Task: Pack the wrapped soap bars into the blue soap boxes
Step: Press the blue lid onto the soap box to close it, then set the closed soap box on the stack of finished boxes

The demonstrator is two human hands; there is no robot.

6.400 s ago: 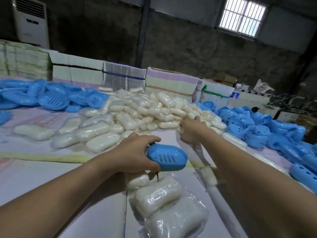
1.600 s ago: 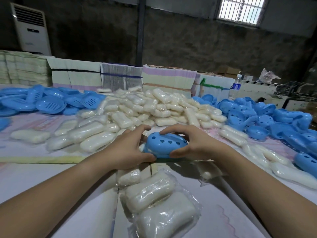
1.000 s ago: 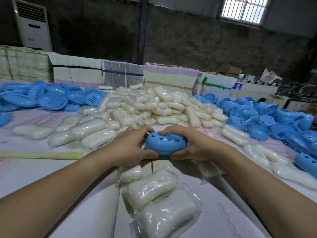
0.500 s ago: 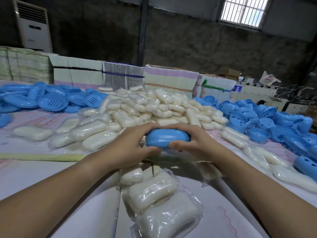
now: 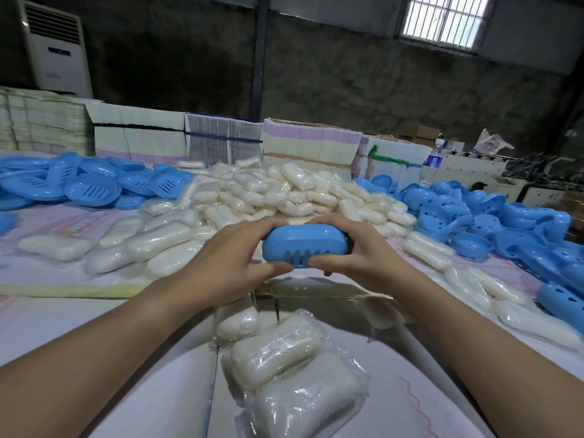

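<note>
A closed blue soap box (image 5: 305, 245) is held above the table between both hands, its slotted underside turned toward me. My left hand (image 5: 230, 263) grips its left end, thumb under and fingers over the top. My right hand (image 5: 357, 251) grips the right end the same way. What is inside the box is hidden. A big heap of wrapped white soap bars (image 5: 268, 197) lies just beyond. Three wrapped soap bars (image 5: 275, 352) lie close to me below the hands.
Blue slotted box bases (image 5: 91, 188) are piled at the back left, blue box lids (image 5: 493, 219) with heart holes at the right. Stacks of flat cartons (image 5: 309, 147) line the table's far edge. An open cardboard flap (image 5: 316, 289) sits under my hands.
Both hands lifted the closed box off the table and tipped it, so the heart-hole lid turned away and the slotted bottom now faces me.
</note>
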